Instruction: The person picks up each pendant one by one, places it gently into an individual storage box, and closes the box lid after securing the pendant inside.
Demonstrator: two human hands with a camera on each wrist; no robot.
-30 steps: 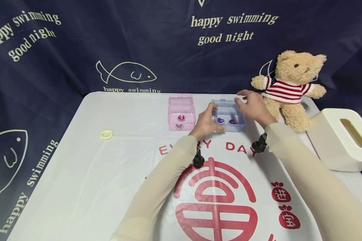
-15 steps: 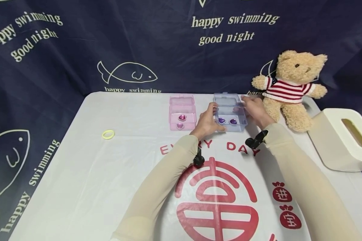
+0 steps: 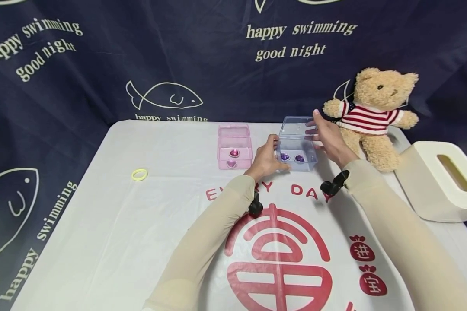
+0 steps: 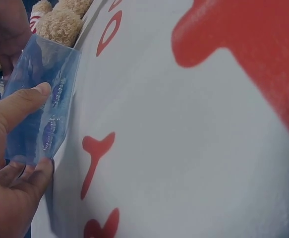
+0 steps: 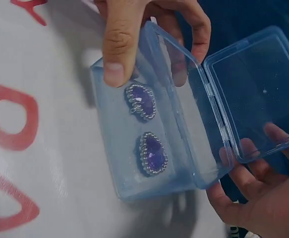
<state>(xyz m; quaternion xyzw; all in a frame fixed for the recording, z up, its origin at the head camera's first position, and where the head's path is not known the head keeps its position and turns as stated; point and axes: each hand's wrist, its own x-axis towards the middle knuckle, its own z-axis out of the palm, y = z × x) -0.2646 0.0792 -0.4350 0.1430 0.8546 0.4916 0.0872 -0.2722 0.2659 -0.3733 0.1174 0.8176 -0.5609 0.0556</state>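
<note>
A clear blue plastic box (image 3: 307, 166) stands near the table's far edge, its hinged lid (image 5: 263, 84) swung up and back. Inside lie two purple drop-shaped gems, one gem (image 5: 154, 153) beside the other gem (image 5: 143, 101), both with silver beaded rims. My left hand (image 3: 266, 159) grips the box's left end, thumb at the front and fingers behind. At the right end, my right hand (image 3: 332, 139) has its fingers extended beside and behind the raised lid. Some fingertips appear to touch the lid; its thumb points up.
Left of the blue box stands an open pink box (image 3: 235, 141) with a deep pink gem (image 3: 234, 153) and a pale pink gem (image 3: 231, 164). A yellow ring (image 3: 139, 175) lies farther left. A teddy bear (image 3: 373, 116) and a white tissue box (image 3: 424, 185) stand at right.
The blue box's lid has swung from low over the box to raised and tilted back. My right hand has shifted with it, fingers now spread beside the lid. The left hand keeps its grip.
</note>
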